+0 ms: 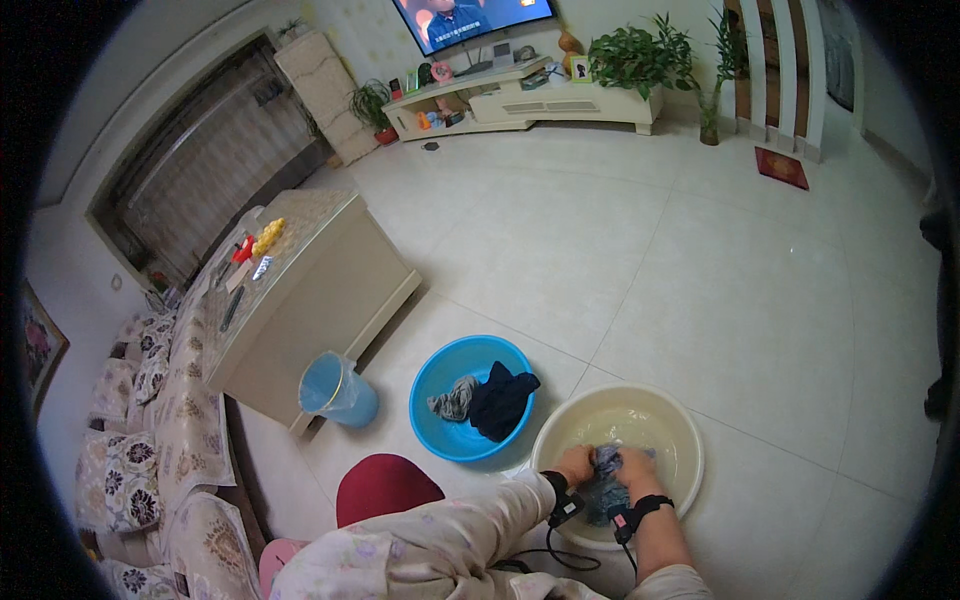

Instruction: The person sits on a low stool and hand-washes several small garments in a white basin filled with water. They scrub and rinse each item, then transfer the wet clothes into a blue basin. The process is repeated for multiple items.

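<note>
A cream plastic basin (686,442) with water in it stands on the tiled floor before me. In it lies a wet blue-grey cloth (606,495), partly under water. My left hand (576,463) grips the cloth at its upper left side. My right hand (634,466) closes on the same cloth just to the right, the two hands close together. Each wrist wears a black strap with a small device and a cable. Left of the cream basin stands a blue plastic basin (433,367), holding a grey cloth (454,401) and a dark navy cloth (501,401).
A blue waste bin (352,401) with a clear liner stands beside a low table (322,300). A patterned sofa (191,405) runs along the left. A red rounded thing (386,487) is near my left sleeve. Black cables lie on the floor below the cream basin.
</note>
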`<move>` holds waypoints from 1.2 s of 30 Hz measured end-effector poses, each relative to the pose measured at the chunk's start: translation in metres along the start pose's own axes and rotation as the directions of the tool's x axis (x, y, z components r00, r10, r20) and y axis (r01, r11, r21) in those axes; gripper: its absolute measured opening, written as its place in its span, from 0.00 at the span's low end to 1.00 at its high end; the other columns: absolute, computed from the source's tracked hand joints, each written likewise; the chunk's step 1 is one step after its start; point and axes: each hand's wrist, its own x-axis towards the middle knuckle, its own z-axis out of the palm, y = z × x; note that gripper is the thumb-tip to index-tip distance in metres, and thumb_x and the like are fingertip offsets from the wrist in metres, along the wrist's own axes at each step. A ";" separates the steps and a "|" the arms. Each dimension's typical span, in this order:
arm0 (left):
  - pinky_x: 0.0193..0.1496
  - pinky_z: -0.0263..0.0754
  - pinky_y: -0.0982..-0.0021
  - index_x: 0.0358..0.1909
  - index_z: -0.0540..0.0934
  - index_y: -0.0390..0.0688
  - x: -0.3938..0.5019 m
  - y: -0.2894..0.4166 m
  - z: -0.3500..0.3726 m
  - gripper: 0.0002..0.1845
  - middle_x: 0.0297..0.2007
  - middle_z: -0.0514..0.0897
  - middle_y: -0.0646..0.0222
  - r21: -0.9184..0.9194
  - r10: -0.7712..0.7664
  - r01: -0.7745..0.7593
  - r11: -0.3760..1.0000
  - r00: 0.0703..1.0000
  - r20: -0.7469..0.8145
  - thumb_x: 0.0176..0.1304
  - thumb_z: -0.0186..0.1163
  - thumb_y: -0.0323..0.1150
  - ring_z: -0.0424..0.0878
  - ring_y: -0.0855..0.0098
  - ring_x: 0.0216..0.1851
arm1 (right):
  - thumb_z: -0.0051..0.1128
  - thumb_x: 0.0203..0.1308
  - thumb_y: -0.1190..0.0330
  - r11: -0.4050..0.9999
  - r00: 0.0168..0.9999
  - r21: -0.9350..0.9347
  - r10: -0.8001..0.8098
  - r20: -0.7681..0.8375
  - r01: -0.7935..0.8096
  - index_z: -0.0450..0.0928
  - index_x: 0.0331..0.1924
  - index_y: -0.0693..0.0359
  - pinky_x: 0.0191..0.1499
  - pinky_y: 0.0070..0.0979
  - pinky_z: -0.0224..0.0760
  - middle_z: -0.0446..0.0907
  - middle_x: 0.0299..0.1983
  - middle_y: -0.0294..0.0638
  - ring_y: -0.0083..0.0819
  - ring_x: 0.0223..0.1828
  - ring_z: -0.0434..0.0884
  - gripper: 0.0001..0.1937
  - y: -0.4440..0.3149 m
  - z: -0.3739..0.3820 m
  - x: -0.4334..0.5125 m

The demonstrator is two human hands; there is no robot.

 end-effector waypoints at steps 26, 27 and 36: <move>0.51 0.63 0.54 0.51 0.69 0.45 -0.028 0.012 -0.013 0.21 0.49 0.69 0.54 0.266 0.272 -0.241 0.933 0.958 -0.086 0.52 0.52 0.33 0.65 0.52 0.50 | 0.57 0.46 0.55 0.967 0.988 -0.237 -0.118 -0.100 0.092 0.69 0.54 0.44 0.60 0.46 0.50 0.53 0.64 0.40 0.43 0.65 0.49 0.26 0.003 -0.011 -0.009; 0.52 0.62 0.54 0.52 0.68 0.46 -0.029 0.008 -0.007 0.22 0.49 0.68 0.54 0.333 0.268 -0.288 0.898 0.958 0.104 0.53 0.51 0.33 0.65 0.52 0.50 | 0.57 0.46 0.55 0.953 0.984 -0.245 -0.180 0.005 0.176 0.66 0.56 0.43 0.61 0.48 0.48 0.50 0.65 0.40 0.44 0.66 0.45 0.28 0.007 -0.007 -0.008; 0.53 0.64 0.58 0.50 0.69 0.42 -0.004 -0.017 0.024 0.23 0.46 0.71 0.50 -0.088 -0.114 0.111 0.990 0.993 -0.029 0.48 0.55 0.30 0.65 0.49 0.52 | 0.61 0.42 0.51 0.946 0.973 -0.253 -0.223 -0.049 0.204 0.66 0.56 0.46 0.62 0.48 0.44 0.53 0.63 0.47 0.44 0.65 0.48 0.33 0.027 -0.005 -0.001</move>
